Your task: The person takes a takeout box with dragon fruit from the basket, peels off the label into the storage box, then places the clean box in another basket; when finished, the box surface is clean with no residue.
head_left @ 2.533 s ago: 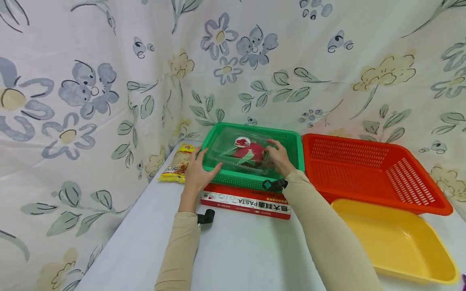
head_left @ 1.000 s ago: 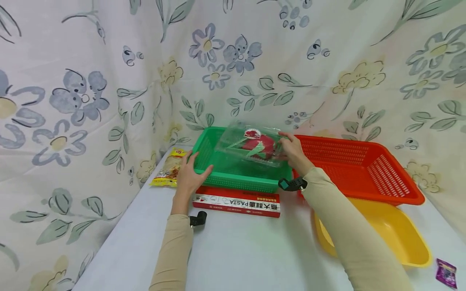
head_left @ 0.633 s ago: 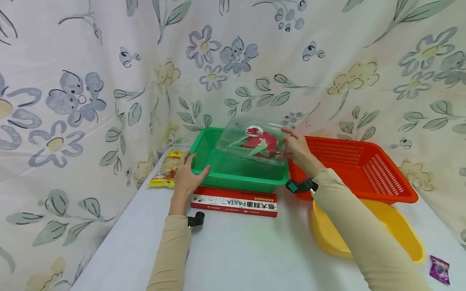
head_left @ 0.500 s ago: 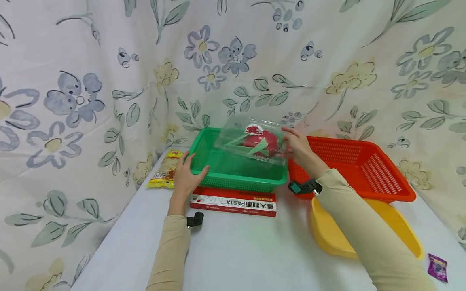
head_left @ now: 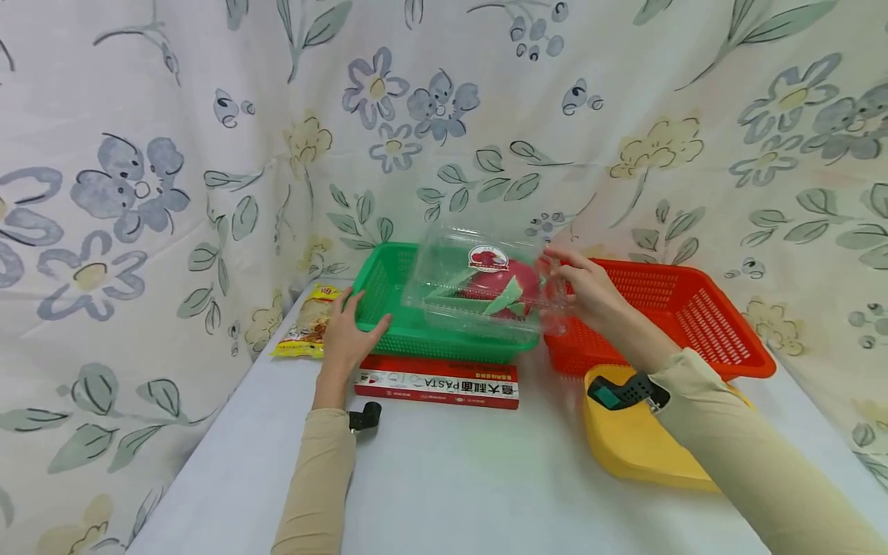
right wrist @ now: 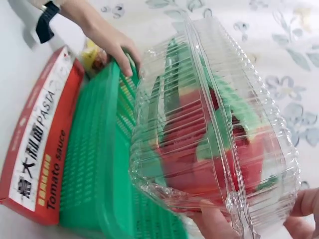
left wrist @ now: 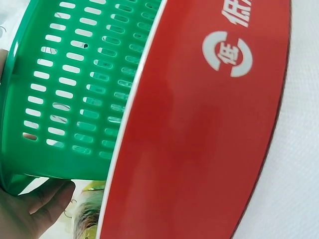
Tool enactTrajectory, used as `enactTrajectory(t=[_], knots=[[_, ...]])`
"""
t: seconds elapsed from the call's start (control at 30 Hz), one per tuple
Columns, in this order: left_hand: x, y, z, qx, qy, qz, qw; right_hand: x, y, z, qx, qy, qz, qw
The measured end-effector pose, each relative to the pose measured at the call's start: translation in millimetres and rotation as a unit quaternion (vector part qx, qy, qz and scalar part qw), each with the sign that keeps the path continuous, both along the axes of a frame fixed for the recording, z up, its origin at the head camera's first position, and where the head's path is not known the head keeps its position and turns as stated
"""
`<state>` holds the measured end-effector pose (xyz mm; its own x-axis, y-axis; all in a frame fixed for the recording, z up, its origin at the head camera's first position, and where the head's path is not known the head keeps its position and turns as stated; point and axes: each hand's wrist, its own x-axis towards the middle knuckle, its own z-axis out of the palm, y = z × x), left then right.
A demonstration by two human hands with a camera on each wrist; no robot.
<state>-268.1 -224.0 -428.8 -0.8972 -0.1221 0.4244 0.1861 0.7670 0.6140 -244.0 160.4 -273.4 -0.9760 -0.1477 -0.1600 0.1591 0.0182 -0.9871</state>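
My right hand (head_left: pixel 590 289) pinches the right end of a clear plastic clamshell box (head_left: pixel 444 266), which is tilted and raised above the green basket (head_left: pixel 444 344). Inside the box lies a red fruit with green scales, a dragon fruit by its look (right wrist: pixel 189 139); a round red-and-white label sits on the lid. In the right wrist view, a thumb and fingers show at the lower edge of the box. My left hand (head_left: pixel 343 335) grips the basket's near left corner, its thumb over the front rim. In the left wrist view, its fingers (left wrist: pixel 52 201) touch the basket wall from below.
A red and white pasta box (head_left: pixel 437 381) lies along the basket's front side. A yellow food bag (head_left: pixel 301 324) is at its left. The red basket (head_left: pixel 728 308) and the yellow tray (head_left: pixel 652 439) stand at the right. A floral cloth hangs behind.
My right hand has lifted the clamshell box out of the green basket and brought it a little rightward and nearer. The left hand stays at the basket corner. The view has shifted right.
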Motion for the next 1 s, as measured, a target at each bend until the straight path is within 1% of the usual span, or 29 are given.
enactTrajectory(t=[0.2,0.37,0.47,0.63,0.8,1.0], knots=[[-1.8,1,2.1,-0.005,-0.002,-0.001,1.0,36.0,13,0.8,0.04,0.011,0.004,0.999],[-0.8,1,3.1,-0.006,-0.004,-0.006,1.0,64.6,21,-3.0,0.054,0.015,0.019,0.998],[2.0,1,2.5,-0.005,-0.01,-0.008,0.9999,80.3,26,-6.8,0.057,0.017,0.032,0.998],[6.2,-2,-1.3,-0.004,-0.018,-0.005,0.9998,101.6,28,-22.5,0.066,0.02,0.042,0.997],[5.0,-3,-2.9,-0.003,-0.011,-0.008,0.9999,116.6,27,-42.0,0.071,0.013,0.026,0.997],[1.9,0,0.1,-0.004,0.0,-0.017,0.9998,134.4,29,-63.4,0.062,0.002,0.011,0.998]])
